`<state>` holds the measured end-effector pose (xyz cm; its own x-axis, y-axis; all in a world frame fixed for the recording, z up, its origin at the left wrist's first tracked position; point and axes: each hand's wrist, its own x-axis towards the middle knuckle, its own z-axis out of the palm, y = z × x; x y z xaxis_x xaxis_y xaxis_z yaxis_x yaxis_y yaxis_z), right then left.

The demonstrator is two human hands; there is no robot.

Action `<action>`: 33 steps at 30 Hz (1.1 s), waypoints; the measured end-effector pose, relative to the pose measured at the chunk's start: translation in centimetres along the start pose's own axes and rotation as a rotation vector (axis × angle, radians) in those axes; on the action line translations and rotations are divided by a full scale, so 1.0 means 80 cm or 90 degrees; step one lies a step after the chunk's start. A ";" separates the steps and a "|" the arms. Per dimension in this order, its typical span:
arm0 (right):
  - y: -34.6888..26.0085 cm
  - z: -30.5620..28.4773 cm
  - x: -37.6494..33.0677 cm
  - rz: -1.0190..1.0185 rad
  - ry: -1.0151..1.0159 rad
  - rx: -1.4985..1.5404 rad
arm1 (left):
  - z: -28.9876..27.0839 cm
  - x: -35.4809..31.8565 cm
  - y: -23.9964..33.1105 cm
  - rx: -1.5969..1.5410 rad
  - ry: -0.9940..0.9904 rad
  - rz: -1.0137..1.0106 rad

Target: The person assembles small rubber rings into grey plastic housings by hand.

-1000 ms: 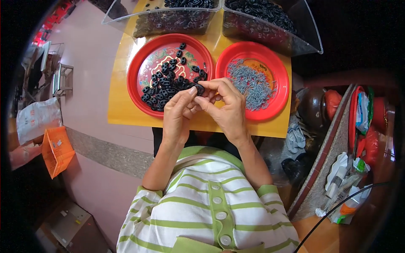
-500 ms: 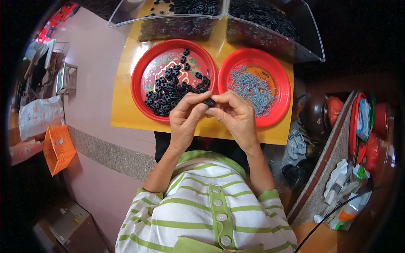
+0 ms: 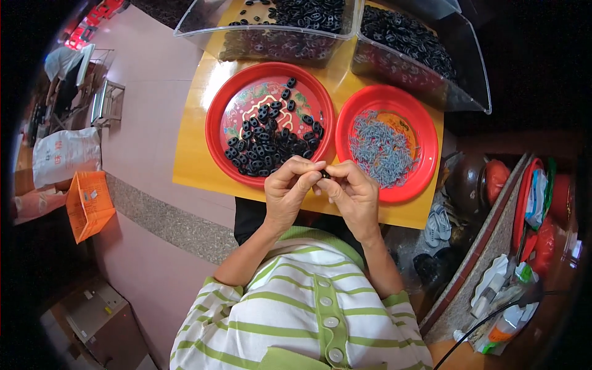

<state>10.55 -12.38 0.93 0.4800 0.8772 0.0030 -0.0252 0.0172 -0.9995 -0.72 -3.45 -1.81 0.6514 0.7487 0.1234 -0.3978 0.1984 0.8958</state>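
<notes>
Over the near edge of the yellow table, my left hand [image 3: 287,192] and my right hand [image 3: 356,196] meet fingertip to fingertip. Both are closed, pinching one small black plastic piece [image 3: 325,174] between thumbs and forefingers; the fingers cover most of it. Just beyond my left hand, a round red tray [image 3: 213,132] with a patterned bottom carries many loose black oval pieces [image 3: 262,139] with holes. A smaller red tray [image 3: 430,166], behind my right hand, contains a heap of small grey metal screws or pins [image 3: 376,154].
Two clear plastic bins [image 3: 320,37] [image 3: 419,77] of black pieces stand along the table's far side. An orange bag [image 3: 90,206] and a white sack [image 3: 66,157] are off to the left. On the right, a ledge [image 3: 475,253] holds bottles and bags.
The whole view has shifted, so the trays appear lower and further right. My hands, still pinching the black piece together, have drawn slightly nearer to my body.
</notes>
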 end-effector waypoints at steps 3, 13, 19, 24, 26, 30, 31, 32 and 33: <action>0.008 -0.001 0.011 0.044 0.014 0.087 | 0.001 0.008 0.006 0.077 0.038 -0.057; -0.081 -0.102 0.151 -0.362 0.370 -0.378 | -0.064 0.054 0.028 0.371 0.160 0.027; -0.115 -0.148 0.186 -0.360 0.434 -0.553 | -0.096 0.071 0.044 0.598 0.119 0.075; -0.091 -0.134 0.154 -0.404 0.427 -0.509 | -0.076 0.077 0.042 0.674 0.035 0.099; -0.078 -0.126 0.131 -0.329 0.359 -0.480 | -0.071 0.078 0.037 0.688 0.019 0.079; -0.053 -0.120 0.096 -0.243 0.267 -0.503 | -0.062 0.081 0.029 0.806 -0.055 0.138; -0.047 -0.119 0.090 -0.220 0.268 -0.501 | -0.060 0.081 0.029 0.803 -0.058 0.141; -0.041 -0.123 0.084 -0.188 0.265 -0.486 | -0.057 0.081 0.027 0.830 -0.066 0.115; -0.035 -0.127 0.078 -0.157 0.263 -0.471 | -0.055 0.081 0.025 0.856 -0.075 0.090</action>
<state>22.55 -11.85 3.41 0.6794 0.6429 0.3535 0.6263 -0.2573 -0.7359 -0.15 4.57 -1.11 0.7353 0.6401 0.2228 0.4248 -0.6914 0.5844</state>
